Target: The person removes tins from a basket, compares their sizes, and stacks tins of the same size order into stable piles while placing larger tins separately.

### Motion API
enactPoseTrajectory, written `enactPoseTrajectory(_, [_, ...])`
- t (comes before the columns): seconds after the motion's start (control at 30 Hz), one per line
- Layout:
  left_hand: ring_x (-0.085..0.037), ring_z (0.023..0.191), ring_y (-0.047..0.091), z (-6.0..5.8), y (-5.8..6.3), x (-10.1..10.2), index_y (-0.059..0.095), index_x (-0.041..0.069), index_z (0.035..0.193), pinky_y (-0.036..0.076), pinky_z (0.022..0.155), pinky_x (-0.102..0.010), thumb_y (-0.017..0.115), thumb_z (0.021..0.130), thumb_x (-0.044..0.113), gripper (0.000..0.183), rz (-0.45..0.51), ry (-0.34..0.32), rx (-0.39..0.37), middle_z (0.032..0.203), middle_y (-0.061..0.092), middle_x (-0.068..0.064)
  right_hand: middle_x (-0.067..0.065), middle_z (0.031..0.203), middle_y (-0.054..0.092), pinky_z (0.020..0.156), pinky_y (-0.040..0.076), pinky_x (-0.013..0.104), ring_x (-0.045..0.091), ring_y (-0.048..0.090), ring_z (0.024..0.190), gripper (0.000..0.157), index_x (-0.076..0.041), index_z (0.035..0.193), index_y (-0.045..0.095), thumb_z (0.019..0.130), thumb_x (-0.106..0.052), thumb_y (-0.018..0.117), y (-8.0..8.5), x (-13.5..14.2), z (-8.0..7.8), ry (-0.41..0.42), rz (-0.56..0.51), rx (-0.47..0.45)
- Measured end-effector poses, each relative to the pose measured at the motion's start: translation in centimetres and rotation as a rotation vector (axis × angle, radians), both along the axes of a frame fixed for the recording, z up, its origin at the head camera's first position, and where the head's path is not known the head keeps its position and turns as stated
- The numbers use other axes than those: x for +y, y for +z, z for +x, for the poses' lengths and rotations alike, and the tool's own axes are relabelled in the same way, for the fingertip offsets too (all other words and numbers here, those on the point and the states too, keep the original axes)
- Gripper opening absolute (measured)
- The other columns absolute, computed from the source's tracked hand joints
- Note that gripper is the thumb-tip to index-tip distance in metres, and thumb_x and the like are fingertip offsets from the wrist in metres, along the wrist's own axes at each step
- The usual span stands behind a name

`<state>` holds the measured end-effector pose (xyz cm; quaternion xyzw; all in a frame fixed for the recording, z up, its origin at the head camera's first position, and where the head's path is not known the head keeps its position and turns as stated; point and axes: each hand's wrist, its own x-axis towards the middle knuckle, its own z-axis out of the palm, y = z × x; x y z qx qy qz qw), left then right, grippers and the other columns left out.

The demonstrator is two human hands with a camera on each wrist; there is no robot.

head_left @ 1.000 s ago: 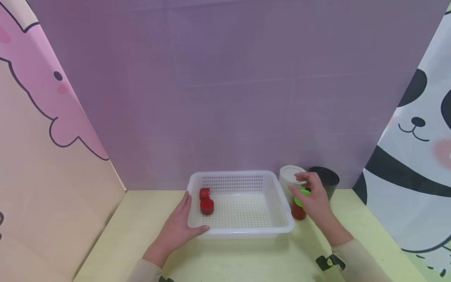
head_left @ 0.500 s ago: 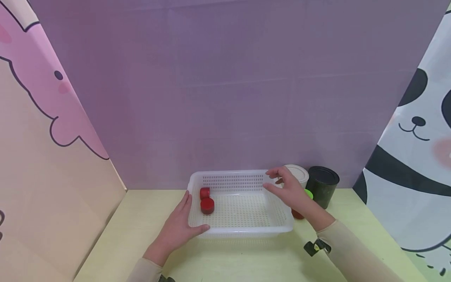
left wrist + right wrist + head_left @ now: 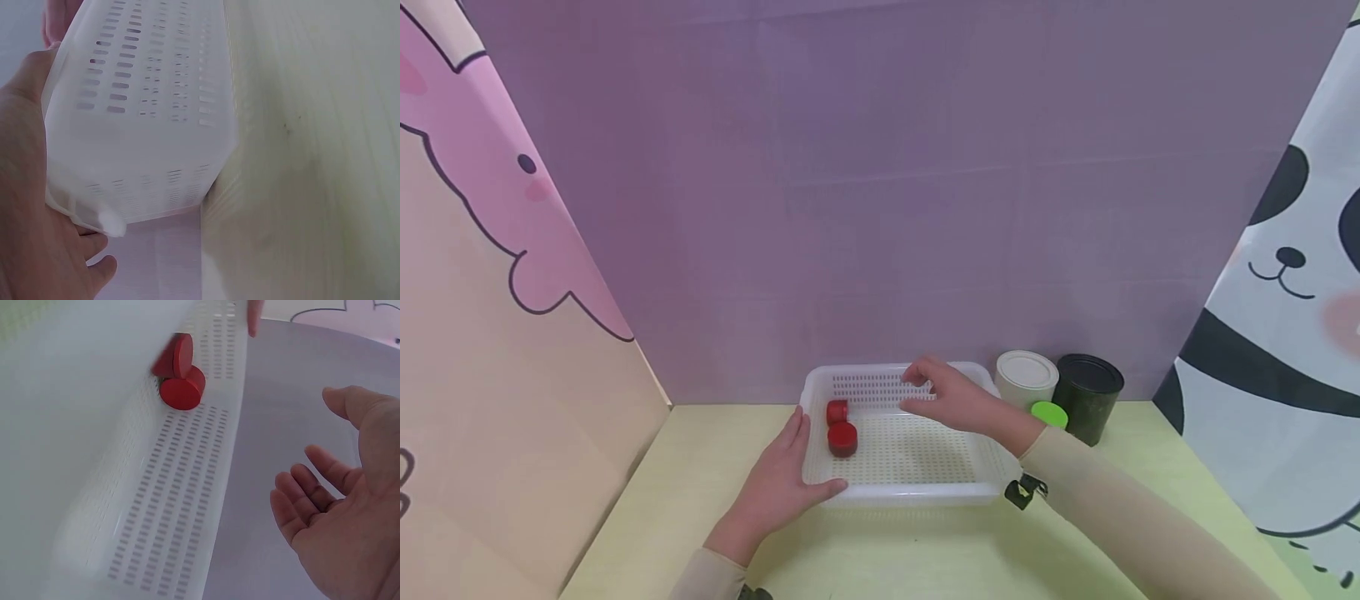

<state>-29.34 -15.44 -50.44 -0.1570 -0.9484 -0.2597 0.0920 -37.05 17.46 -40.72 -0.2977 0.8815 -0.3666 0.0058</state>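
My left hand point(image 3: 778, 483) rests at the near left corner of a white perforated plastic basket point(image 3: 917, 493), its fingers along the left rim and thumb on the front rim. In the left wrist view those fingers point(image 3: 94, 247) sit outside the basket, pointing down. My right hand point(image 3: 955, 400) hovers over the basket's back half, thumb and fingers apart with nothing between them. Two small red round containers point(image 3: 842, 439) lie against each other at the basket's left end; the right wrist view shows their red flat ends point(image 3: 180, 394) too.
Right of the basket stand a white can point(image 3: 1027, 375), a black can point(image 3: 1087, 392) and a lime-green-lidded container point(image 3: 1048, 414), partly hidden by my right forearm. A purple cloth backdrop point(image 3: 880, 208) rises behind the pale wooden table point(image 3: 880, 550).
My right hand has moved left from the green-lidded container to above the basket. The left hand, basket and red containers stay as they were.
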Motion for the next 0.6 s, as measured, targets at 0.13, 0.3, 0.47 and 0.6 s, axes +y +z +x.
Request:
enactPoseTrajectory(0.13, [-0.044, 0.164, 0.029, 0.1, 0.4, 0.0, 0.029, -0.007, 0.170, 0.033, 0.131, -0.057, 0.080, 0.091, 0.070, 0.123, -0.052, -0.015, 0.031, 0.182, 0.020, -0.023, 0.007, 0.128, 0.064, 0.111, 0.055, 0.053, 0.039, 0.062, 0.130, 0.038, -0.006, 0.132, 0.067, 0.104, -0.028, 0.079, 0.1, -1.7, -0.7, 0.036, 0.068, 0.001])
enactPoseTrajectory(0.3, [-0.045, 0.164, 0.029, -0.1, 0.4, -0.2, 0.028, -0.007, 0.171, 0.032, 0.131, -0.057, 0.070, 0.091, 0.081, 0.126, -0.129, -0.013, 0.027, 0.182, 0.019, -0.024, 0.009, 0.128, 0.068, 0.114, 0.055, 0.051, 0.036, 0.064, 0.129, 0.039, -0.006, 0.132, 0.069, 0.103, -0.029, 0.078, -0.1, -3.3, -2.1, 0.089, 0.139, 0.029])
enactPoseTrajectory(0.47, [-0.041, 0.167, 0.024, -0.3, 0.3, -0.3, 0.027, -0.005, 0.172, 0.029, 0.133, -0.056, 0.067, 0.092, 0.084, 0.126, -0.178, -0.006, 0.021, 0.183, 0.016, -0.021, 0.017, 0.136, 0.066, 0.115, 0.053, 0.052, 0.037, 0.063, 0.132, 0.044, -0.006, 0.136, 0.068, 0.101, -0.029, 0.081, -0.7, -4.5, -3.4, 0.144, 0.144, -0.011])
enactPoseTrajectory(0.6, [-0.039, 0.168, 0.021, -0.3, 0.4, -0.3, 0.028, -0.006, 0.171, 0.026, 0.134, -0.055, 0.068, 0.092, 0.081, 0.125, -0.198, -0.007, 0.030, 0.182, 0.016, -0.022, 0.015, 0.137, 0.065, 0.115, 0.053, 0.054, 0.040, 0.061, 0.134, 0.052, -0.006, 0.141, 0.067, 0.099, -0.029, 0.085, -1.4, -5.3, -4.1, 0.187, 0.145, -0.059])
